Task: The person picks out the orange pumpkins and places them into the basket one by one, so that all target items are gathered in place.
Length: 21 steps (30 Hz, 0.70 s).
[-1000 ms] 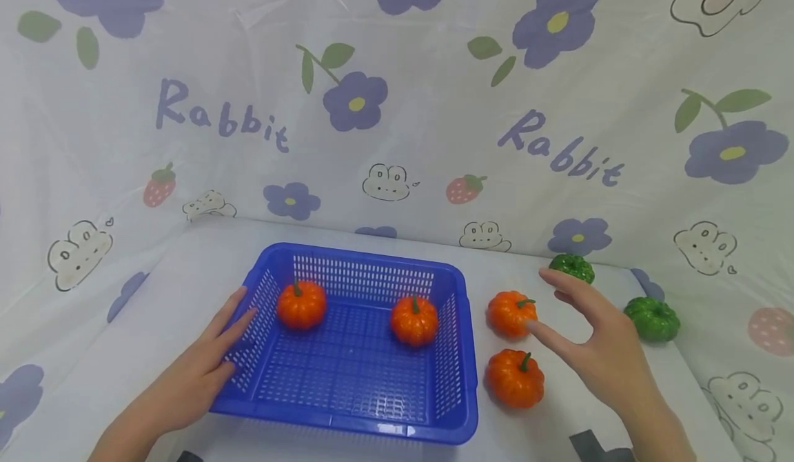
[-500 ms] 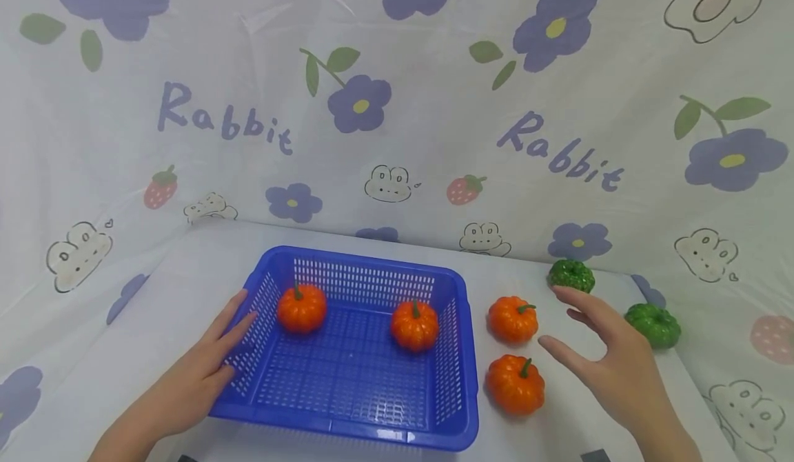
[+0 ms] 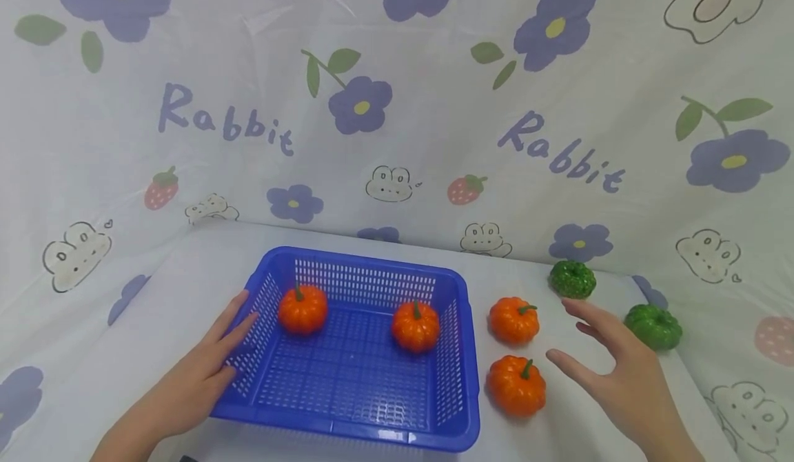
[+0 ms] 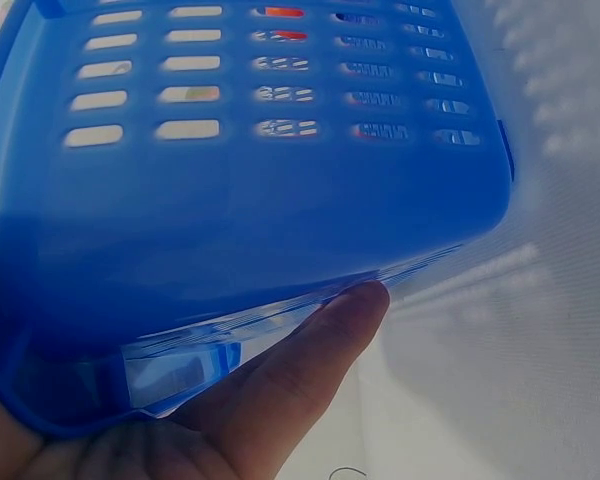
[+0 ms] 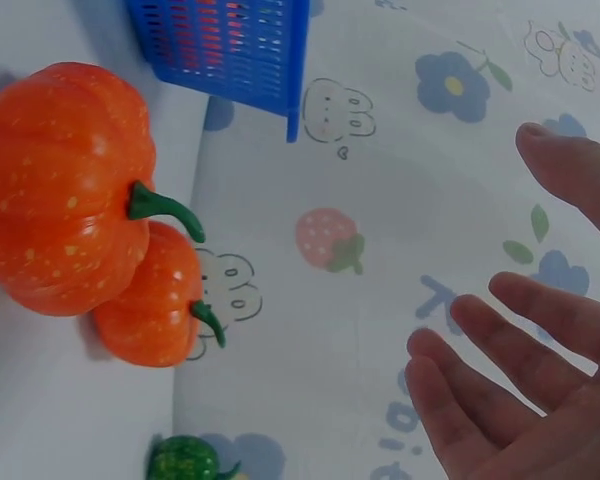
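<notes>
A blue plastic basket (image 3: 347, 432) stands on the white table, with one small orange pumpkin (image 3: 302, 310) inside at the left and another orange pumpkin (image 3: 415, 327) at the right. My left hand (image 3: 192, 379) rests against the basket's left side, its fairly straight fingers at the rim; the left wrist view shows a finger (image 4: 325, 345) along the outer wall. To the right of the basket sit a back orange pumpkin (image 3: 513, 320) and a front orange pumpkin (image 3: 517, 385). Beside them hovers my right hand (image 3: 629, 379), holding nothing, thumb and fingers spread apart.
Farther right on the table are a dark green pumpkin (image 3: 572, 280) at the back and a green pumpkin (image 3: 653, 327) near the right edge, behind my right hand. A white cloth (image 3: 422, 110) printed with flowers and rabbits hangs behind the table.
My right hand has drawn back to the right, away from the back orange pumpkin beside the basket, fingers still apart. The left hand, basket and pumpkins have stayed in place.
</notes>
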Each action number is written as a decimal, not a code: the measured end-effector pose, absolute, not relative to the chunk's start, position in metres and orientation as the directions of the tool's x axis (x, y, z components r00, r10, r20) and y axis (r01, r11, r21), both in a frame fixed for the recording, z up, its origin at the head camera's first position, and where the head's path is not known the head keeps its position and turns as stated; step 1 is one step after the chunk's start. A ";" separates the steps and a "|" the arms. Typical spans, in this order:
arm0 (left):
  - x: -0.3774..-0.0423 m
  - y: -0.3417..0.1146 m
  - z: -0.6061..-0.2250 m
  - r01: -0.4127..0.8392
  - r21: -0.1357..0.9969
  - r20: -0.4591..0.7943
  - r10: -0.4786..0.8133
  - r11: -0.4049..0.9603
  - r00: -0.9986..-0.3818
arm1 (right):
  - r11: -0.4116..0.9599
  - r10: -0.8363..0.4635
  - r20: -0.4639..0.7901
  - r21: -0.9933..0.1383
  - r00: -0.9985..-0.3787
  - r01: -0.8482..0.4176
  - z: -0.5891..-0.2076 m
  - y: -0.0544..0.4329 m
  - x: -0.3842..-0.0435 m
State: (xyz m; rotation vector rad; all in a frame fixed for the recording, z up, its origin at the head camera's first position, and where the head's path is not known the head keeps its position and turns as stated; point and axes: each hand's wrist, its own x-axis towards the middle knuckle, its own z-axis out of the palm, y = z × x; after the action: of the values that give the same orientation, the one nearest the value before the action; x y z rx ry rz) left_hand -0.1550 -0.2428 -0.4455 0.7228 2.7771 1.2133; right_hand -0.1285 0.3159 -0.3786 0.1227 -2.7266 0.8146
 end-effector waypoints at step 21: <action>-0.155 -0.243 -0.446 0.406 0.695 0.160 0.424 0.593 -0.891 | 0.822 0.020 0.140 -0.567 -0.990 -0.064 -0.404 0.317 -0.122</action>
State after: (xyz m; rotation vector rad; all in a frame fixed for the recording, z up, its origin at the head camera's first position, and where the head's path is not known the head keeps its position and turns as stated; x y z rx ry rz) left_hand -0.1546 -0.2432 -0.4460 0.7256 2.7832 1.2058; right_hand -0.1222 0.3170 -0.4040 0.0345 -2.8635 0.8980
